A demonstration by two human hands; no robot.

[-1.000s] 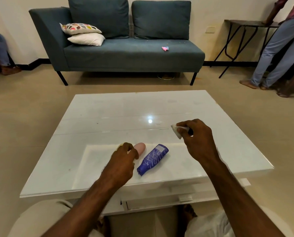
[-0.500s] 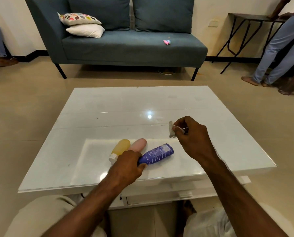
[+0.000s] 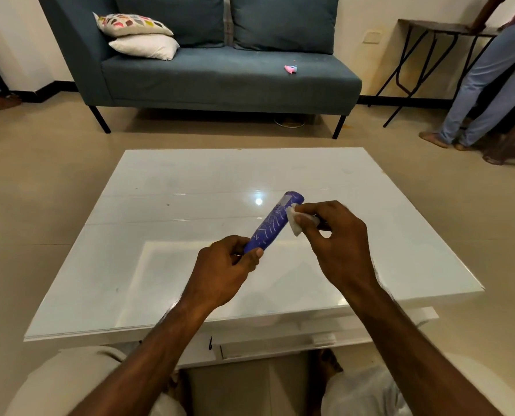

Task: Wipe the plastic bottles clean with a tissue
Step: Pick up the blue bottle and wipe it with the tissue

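My left hand point(image 3: 220, 271) grips the cap end of a blue plastic bottle point(image 3: 272, 223) and holds it tilted up and away above the white glass table point(image 3: 160, 235). My right hand point(image 3: 334, 244) pinches a small white tissue point(image 3: 295, 222) and presses it against the bottle's right side near its upper end. The yellow and pink bottles are hidden behind my left hand and arm.
A blue sofa point(image 3: 220, 73) with two cushions stands beyond the table, a small pink object point(image 3: 290, 69) on its seat. A person in jeans point(image 3: 484, 85) leans on a dark side table point(image 3: 430, 28) at the far right. Another person's leg shows at the far left.
My left hand moved from the pink bottle to the blue one and lifted it off the table. My right hand brought the tissue against the bottle. The camera tilted down.
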